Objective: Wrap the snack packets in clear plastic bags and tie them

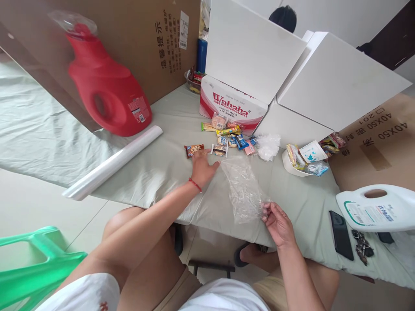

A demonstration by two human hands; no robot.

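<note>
left hand [203,171] palm-down, fingers [198,157] apparently on brown snack packet [191,150]

Lone head cam, looks forward and down from above wearer's white shirt [223,296] at 6 o'clock; cloth-covered table [175,116] close, white boxes [275,56] farther, toward 1–2 o'clock.

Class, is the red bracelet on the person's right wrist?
No, the red bracelet circles the wrist of the left hand, while the right hand pinches the clear plastic bag.
</note>
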